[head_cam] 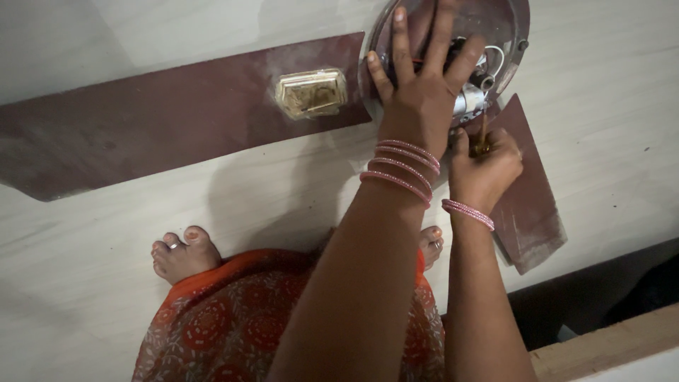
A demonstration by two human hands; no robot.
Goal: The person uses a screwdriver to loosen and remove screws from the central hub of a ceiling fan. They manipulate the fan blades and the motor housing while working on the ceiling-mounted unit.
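Observation:
A ceiling fan lies on the pale floor. Its round metal hub (508,32) shows wires and a silver part inside. My left hand (419,106) presses flat on the hub with fingers spread. Just below it, my right hand (488,175) is closed around a thin tool with an amber handle (483,141), whose tip points into the hub's lower edge. Both wrists carry pink bangles.
One long maroon blade (141,124) stretches left from the hub, with a gold ornamental bracket (311,93) at its root. A shorter-looking maroon blade (532,209) runs down to the right. My bare feet (180,256) and orange patterned garment (233,325) are below. A wooden edge (601,346) sits bottom right.

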